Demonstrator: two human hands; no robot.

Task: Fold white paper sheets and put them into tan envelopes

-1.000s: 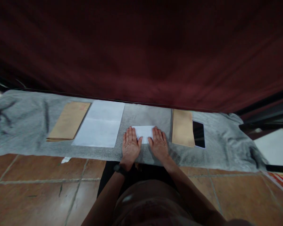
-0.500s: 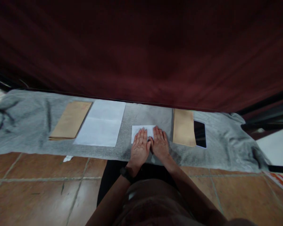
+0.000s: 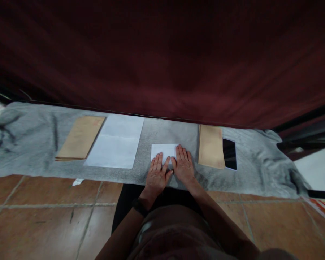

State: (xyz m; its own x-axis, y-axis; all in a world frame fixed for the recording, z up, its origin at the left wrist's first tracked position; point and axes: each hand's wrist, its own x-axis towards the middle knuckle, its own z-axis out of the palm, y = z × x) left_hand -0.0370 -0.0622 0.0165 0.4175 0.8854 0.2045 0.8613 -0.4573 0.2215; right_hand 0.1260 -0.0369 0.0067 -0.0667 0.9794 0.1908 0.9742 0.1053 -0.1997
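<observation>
1. The left hand (image 3: 155, 177) has moved back, its fingers now spread over the paper (image 3: 164, 148).
2. The right hand (image 3: 183, 167) stays flat at the paper's right end.
3. The paper lies on the cloth (image 3: 166, 130).

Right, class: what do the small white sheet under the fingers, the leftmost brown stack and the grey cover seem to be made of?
Small white sheet: likely paper, matte, judging by its crisp straight edges.
Brown stack: probably kraft paper, matte, from its tan colour and layered lower edge.
Grey cover: fabric, dull, since it wrinkles; fibre unclear.
</observation>
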